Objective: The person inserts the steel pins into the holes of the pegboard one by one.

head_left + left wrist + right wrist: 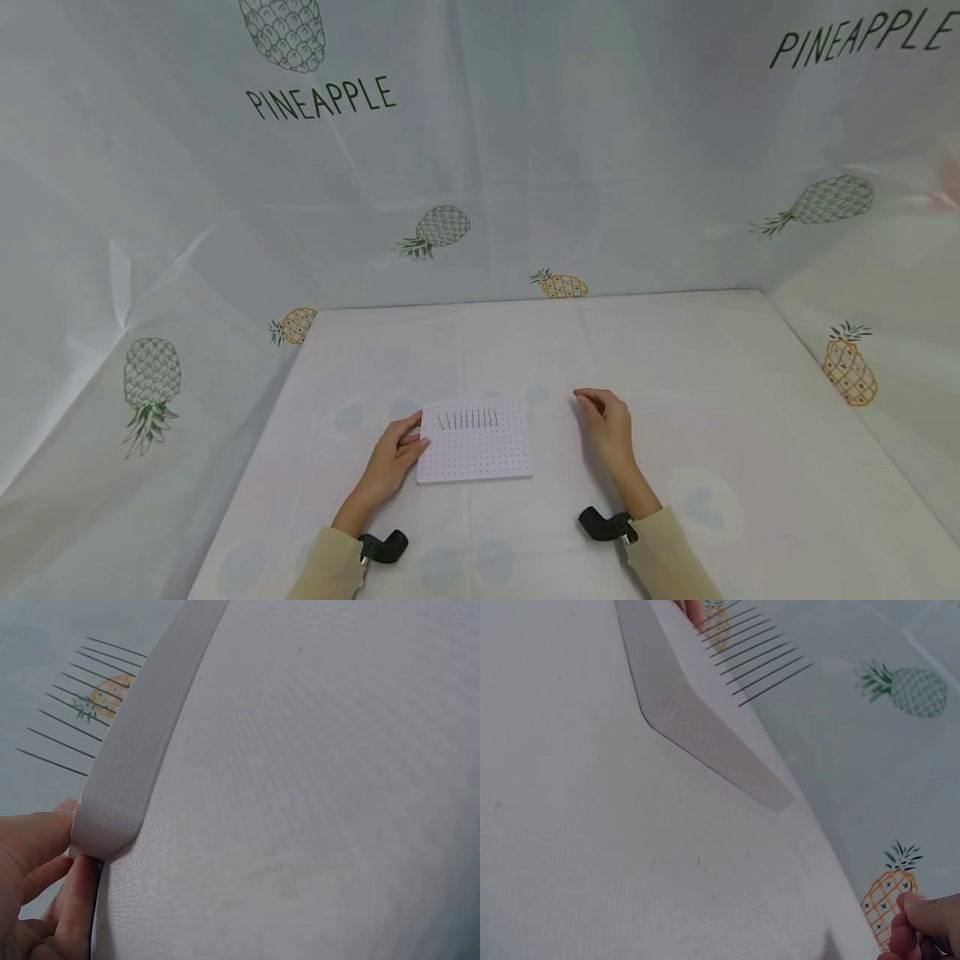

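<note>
A white pegboard (476,454) with rows of small holes lies on the table. Several thin dark pins (468,418) stand in a row near its far side; the leftmost leans in the head view. My left hand (392,454) grips the board's left edge, its fingers around the corner in the left wrist view. Off to the right of the board, my right hand (609,423) is raised over the table with thumb and forefinger pinched together. A thin pin (912,933) shows between those fingertips in the right wrist view, mostly hidden by them.
A white cloth with faint blue spots covers the table (750,400). Pale curtains (510,150) printed with pineapples hang behind it and at both sides. Each wrist carries a black camera mount (384,547) just in front of a beige sleeve (330,567).
</note>
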`<state>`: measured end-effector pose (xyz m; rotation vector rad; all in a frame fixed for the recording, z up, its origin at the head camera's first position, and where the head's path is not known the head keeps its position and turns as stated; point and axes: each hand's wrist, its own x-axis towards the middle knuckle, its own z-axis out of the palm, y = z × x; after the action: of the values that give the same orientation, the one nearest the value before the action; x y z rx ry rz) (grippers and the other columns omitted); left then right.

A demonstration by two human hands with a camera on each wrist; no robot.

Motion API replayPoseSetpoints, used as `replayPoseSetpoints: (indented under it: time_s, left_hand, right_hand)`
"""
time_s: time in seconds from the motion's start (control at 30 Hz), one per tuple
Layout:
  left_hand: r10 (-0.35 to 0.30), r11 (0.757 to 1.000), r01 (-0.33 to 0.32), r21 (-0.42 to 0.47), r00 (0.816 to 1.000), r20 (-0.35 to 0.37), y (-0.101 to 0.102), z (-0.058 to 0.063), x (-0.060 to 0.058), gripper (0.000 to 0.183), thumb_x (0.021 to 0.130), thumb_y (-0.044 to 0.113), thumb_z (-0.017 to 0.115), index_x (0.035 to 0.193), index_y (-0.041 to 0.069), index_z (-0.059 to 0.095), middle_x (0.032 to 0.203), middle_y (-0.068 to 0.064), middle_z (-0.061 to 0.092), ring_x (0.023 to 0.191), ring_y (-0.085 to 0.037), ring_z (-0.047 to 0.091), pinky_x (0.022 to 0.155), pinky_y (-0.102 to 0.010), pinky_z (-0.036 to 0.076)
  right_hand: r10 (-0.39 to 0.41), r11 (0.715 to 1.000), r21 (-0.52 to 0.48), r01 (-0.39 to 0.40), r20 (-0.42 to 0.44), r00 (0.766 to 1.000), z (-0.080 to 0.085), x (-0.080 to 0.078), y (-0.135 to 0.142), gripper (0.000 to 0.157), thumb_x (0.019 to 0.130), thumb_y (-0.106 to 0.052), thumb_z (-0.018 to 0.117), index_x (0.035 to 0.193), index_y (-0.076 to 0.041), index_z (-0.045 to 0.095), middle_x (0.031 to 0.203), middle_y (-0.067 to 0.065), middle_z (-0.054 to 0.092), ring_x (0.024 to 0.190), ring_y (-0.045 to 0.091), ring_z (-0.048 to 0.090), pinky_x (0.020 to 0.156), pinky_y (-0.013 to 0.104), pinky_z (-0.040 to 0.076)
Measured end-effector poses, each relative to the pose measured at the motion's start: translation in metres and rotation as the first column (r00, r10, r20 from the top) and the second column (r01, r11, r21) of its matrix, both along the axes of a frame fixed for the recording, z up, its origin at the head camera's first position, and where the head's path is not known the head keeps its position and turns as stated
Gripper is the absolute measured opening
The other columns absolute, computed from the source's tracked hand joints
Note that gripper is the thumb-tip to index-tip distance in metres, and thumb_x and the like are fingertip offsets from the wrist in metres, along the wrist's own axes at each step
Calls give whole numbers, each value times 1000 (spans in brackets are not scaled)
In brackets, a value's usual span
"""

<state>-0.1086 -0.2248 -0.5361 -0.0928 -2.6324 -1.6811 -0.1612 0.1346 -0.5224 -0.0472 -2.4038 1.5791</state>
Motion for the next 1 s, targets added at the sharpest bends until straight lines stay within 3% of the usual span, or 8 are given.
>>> replayPoseSetpoints:
  time_s: [0.23, 0.5, 0.8, 1.0]
  left_hand:
    - [-18, 1000, 17, -9, 1000, -3, -1, 1, 1, 55, 97, 10, 66, 147, -1, 45, 138, -20, 49, 118, -33, 57, 96, -32, 50]
    - [1, 1000, -1, -28, 1000, -1, 1, 1, 1, 55, 96, 9, 66, 147, -1, 46, 137, -20, 50, 117, -33, 57, 96, -35, 51]
    - [35, 998, -36, -45, 999, -19, 14, 21, 9, 52, 95, -3, 62, 144, -9, 45, 134, -27, 50, 115, -42, 56, 96, -46, 49]
    - [19, 998, -20, -55, 1000, -25, 6, 6, 4, 54, 96, 4, 65, 146, -4, 46, 134, -21, 51, 115, -35, 58, 95, -36, 51]
  right_hand:
    - [-1, 993, -114, 9, 73, 997, 4, -6, -5, 12, 94, -1, 67, 99, 9, 72, 82, 18, 68, 64, 18, 57, 50, 15, 44]
    - [32, 982, -186, -22, 52, 998, 6, -8, -12, 11, 91, 2, 70, 97, 11, 70, 78, 18, 68, 63, 19, 60, 49, 17, 46]
    - [79, 974, -214, -72, 23, 997, 7, -10, -18, 9, 90, 1, 72, 95, 9, 71, 78, 19, 69, 65, 26, 63, 51, 21, 48]
    - [122, 965, -237, -116, 11, 992, 9, -12, -21, 9, 90, 2, 72, 96, 9, 70, 82, 21, 70, 71, 31, 65, 56, 23, 51]
